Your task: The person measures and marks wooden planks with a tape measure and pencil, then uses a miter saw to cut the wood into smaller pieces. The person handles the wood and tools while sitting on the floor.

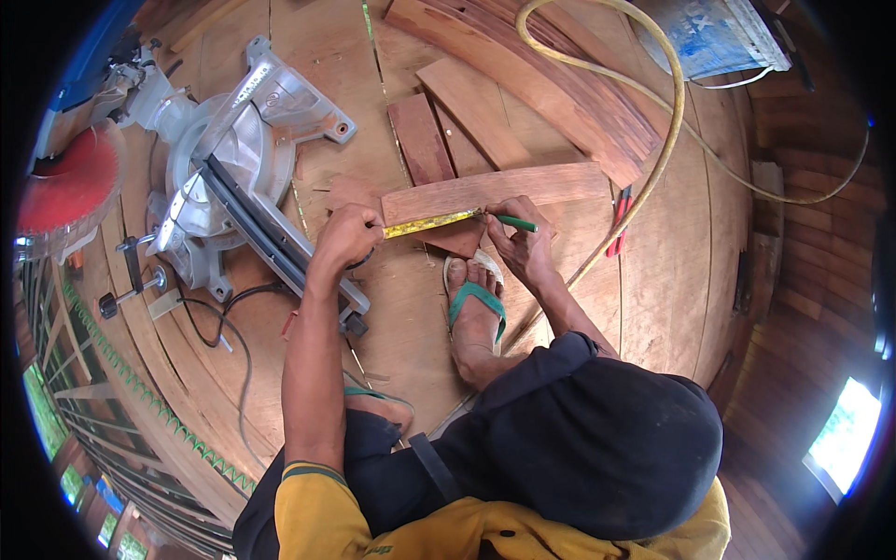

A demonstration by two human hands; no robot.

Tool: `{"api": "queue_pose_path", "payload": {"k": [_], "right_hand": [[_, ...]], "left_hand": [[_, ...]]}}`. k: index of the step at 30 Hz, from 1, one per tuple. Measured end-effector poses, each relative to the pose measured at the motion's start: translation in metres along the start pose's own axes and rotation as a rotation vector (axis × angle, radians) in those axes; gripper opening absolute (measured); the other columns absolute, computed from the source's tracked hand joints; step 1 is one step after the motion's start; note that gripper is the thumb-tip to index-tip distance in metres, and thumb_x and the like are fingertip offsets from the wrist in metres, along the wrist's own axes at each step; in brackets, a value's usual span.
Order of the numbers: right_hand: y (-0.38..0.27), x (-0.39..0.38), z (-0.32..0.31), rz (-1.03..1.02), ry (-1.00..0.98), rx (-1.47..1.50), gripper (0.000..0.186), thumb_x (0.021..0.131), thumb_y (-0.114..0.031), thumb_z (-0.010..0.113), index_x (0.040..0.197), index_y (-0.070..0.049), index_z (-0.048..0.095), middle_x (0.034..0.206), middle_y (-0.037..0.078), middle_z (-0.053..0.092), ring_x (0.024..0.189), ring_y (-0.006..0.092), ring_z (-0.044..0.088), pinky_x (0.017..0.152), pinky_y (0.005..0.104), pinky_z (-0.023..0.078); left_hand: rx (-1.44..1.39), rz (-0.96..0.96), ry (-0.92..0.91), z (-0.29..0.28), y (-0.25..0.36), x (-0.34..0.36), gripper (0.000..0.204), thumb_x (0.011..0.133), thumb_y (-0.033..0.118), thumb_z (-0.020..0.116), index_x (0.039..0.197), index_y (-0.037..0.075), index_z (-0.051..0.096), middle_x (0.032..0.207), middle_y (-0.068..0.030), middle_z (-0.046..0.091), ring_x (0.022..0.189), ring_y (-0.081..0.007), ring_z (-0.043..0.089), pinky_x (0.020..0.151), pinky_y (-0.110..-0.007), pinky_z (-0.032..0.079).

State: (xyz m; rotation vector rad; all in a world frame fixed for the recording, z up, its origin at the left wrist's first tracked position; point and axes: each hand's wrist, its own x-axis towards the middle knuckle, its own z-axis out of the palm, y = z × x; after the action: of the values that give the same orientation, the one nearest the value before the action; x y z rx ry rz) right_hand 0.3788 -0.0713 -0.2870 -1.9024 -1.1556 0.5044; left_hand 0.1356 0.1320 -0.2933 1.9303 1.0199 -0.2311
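Observation:
My left hand (347, 238) is closed on a yellow tape measure (425, 224), its blade stretched rightward along a reddish wooden board (499, 185). My right hand (523, 247) grips a green pencil (516, 222) near the blade's right end, its fingertips at the board's near edge. A smaller dark-red wood piece (457, 240) lies beneath the tape, partly hidden, just above my sandalled foot (471, 322). The tape's case is mostly covered by my left hand.
A miter saw (252, 219) with a red blade guard stands at left. Long boards (523, 84) and shorter offcuts (420, 135) lie beyond. A yellow hose (672, 121) loops at right beside red-handled pliers (618, 233); a blue-and-white bucket (709, 37) is at upper right.

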Motion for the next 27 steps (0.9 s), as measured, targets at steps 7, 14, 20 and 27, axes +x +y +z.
{"api": "queue_pose_path", "payload": {"k": [7,14,20,27], "right_hand": [[0.0033,0.0021,0.0002,-0.059,-0.013,-0.036,0.011,0.09,-0.004,0.078,0.101,-0.002,0.074,0.094,0.014,0.071,0.085,0.0293,0.071,0.073,0.0378,0.056],[0.0056,0.0045,-0.0005,-0.1,-0.011,-0.079,0.01,0.09,-0.004,0.079,0.099,-0.001,0.075,0.092,0.014,0.072,0.082,0.0283,0.071,0.073,0.0362,0.056],[0.0037,0.005,-0.0015,-0.081,-0.033,-0.076,0.009,0.092,-0.006,0.078,0.099,-0.001,0.075,0.093,0.014,0.072,0.083,0.0265,0.071,0.073,0.0347,0.056],[0.006,0.0047,-0.0014,-0.078,-0.041,-0.083,0.01,0.092,-0.006,0.078,0.1,-0.001,0.075,0.094,0.013,0.072,0.083,0.0257,0.072,0.073,0.0343,0.056]], "left_hand": [[-0.032,-0.009,0.0,-0.0006,0.0017,-0.0013,0.021,0.077,0.017,0.071,0.091,0.003,0.079,0.082,-0.0221,0.072,0.079,-0.035,0.072,0.074,-0.045,0.054],[-0.004,-0.003,0.026,0.0038,-0.0022,0.0019,0.02,0.077,0.015,0.072,0.088,0.0,0.077,0.078,-0.0199,0.072,0.071,-0.0284,0.07,0.07,-0.04,0.054],[-0.054,-0.071,-0.026,0.003,-0.0042,0.0057,0.017,0.075,0.015,0.074,0.086,0.005,0.081,0.078,-0.019,0.074,0.071,-0.0309,0.071,0.072,-0.041,0.056],[-0.064,-0.094,-0.061,-0.0006,-0.0023,0.0073,0.015,0.075,0.014,0.074,0.084,0.004,0.081,0.071,-0.017,0.072,0.065,-0.0278,0.069,0.067,-0.04,0.055]]}}
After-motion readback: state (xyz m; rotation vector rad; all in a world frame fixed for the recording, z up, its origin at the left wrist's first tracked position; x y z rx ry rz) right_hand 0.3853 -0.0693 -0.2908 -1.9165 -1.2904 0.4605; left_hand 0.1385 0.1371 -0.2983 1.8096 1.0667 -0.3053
